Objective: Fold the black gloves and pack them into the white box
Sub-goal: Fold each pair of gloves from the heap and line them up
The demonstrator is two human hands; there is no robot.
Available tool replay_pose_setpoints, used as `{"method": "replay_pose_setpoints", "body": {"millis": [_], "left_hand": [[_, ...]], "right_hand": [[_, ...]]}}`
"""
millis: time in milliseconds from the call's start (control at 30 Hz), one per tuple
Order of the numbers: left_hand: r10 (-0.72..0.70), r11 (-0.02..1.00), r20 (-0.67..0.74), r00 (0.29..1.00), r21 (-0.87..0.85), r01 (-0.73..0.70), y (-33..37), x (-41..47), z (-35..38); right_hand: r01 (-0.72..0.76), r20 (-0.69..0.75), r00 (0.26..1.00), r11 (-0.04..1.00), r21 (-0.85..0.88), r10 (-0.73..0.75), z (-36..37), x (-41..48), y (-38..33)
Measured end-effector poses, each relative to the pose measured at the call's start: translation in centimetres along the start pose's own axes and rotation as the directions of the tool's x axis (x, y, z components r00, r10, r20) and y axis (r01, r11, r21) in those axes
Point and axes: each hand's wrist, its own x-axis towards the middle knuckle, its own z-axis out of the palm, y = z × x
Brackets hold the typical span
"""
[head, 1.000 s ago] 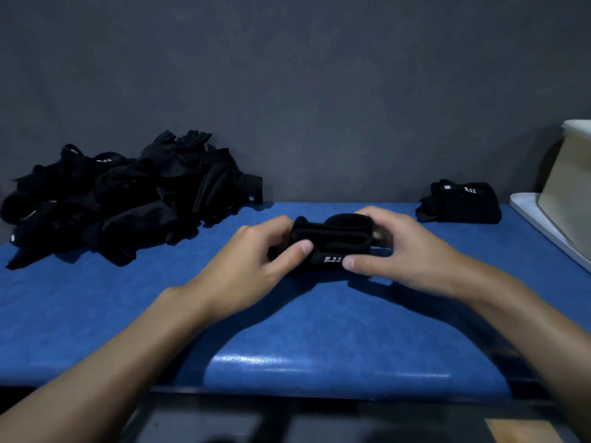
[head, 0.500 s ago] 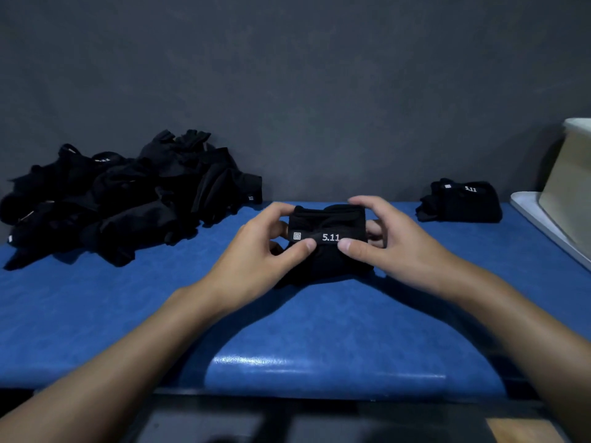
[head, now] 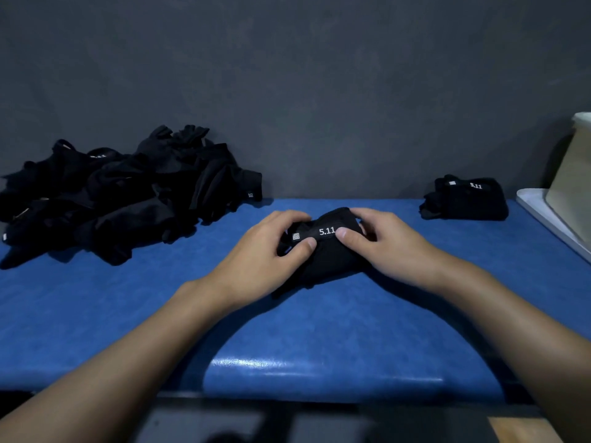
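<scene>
Black stretch fabric: one glove bundle [head: 323, 255], folded, white "5.11" cuff label [head: 326, 231] uppermost.

Location: middle of the blue worktop [head: 319, 334], resting on it between both hands.

Left hand [head: 265, 251]: grip curled round the bundle's left end, thumb pressed on the label band.

Right hand [head: 393, 244]: grip curled round the right end, thumb on the band just beside the label.

Handling, as judged: light, soft and springy. It will probably unroll if released, and there is no risk of breakage. Best taken across the cuff band, which seems to bind the fold, with fingers beneath and thumb on top.

Also present:
- Pile of unfolded gloves [head: 121, 199], far left, well apart.
- One finished folded pair [head: 467, 201], far right.
- White box [head: 572, 174], at the right edge beyond that pair, mostly out of view, interior not visible.

Bundle not yet packed.
</scene>
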Motion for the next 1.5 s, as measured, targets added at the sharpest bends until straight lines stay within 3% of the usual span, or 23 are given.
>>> {"method": "replay_pose_setpoints", "body": {"millis": [133,267,433,633,933,1233,1500], "left_hand": [[-0.024,0.998,0.031,0.999,0.066,0.022,-0.1,0.1,0.0],[-0.038,0.995,0.052,0.998,0.095,0.033,0.1,0.3,0.1],[-0.034,0.998,0.106,0.994,0.060,0.028,0.2,-0.1,-0.3],[-0.010,0.988,0.127,0.992,0.152,-0.009,0.3,-0.4,-1.1],[-0.024,0.986,0.157,0.987,0.166,-0.003,0.6,-0.2,-0.4],[0.052,0.974,0.200,0.978,0.204,-0.094,4.0,3.6,4.4],[0.139,0.963,0.238,0.961,0.194,-0.187,9.2,7.8,11.5]], "right_hand": [[0.100,-0.053,0.993,0.990,-0.097,-0.105,-0.1,-0.6,-0.5],[0.209,-0.004,0.977,0.955,-0.209,-0.215,-0.5,-0.9,-0.3],[0.155,0.069,0.987,0.958,-0.240,-0.142,-0.3,-1.0,0.5],[0.139,0.130,0.985,0.966,-0.219,-0.112,-0.8,-1.0,0.7],[0.120,0.131,0.987,0.964,-0.238,-0.090,-2.1,-1.7,1.4],[0.008,0.062,0.998,0.932,-0.363,0.016,-6.9,-4.5,4.6],[-0.166,-0.122,0.985,0.881,-0.442,0.124,-12.4,-7.7,8.2]]}}
